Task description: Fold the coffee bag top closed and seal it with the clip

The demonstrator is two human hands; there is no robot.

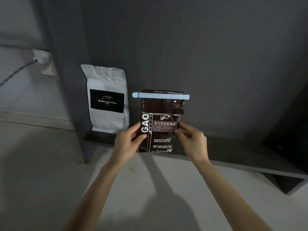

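A dark brown coffee bag [160,139] stands upright on a low grey shelf, leaning toward the dark wall. Its top is folded down, and a long light-blue clip [160,95] lies clamped straight across the fold. My left hand [129,140] holds the bag's left edge, thumb on the front beside the white lettering. My right hand [191,137] pinches the bag's right edge at about the same height. Both hands are well below the clip and do not touch it.
A white coffee bag [108,120] with a black label stands just left of the brown one against the wall. The grey shelf [241,157] runs off to the right. A wall socket [43,61] with a cable sits at far left. Pale floor lies below.
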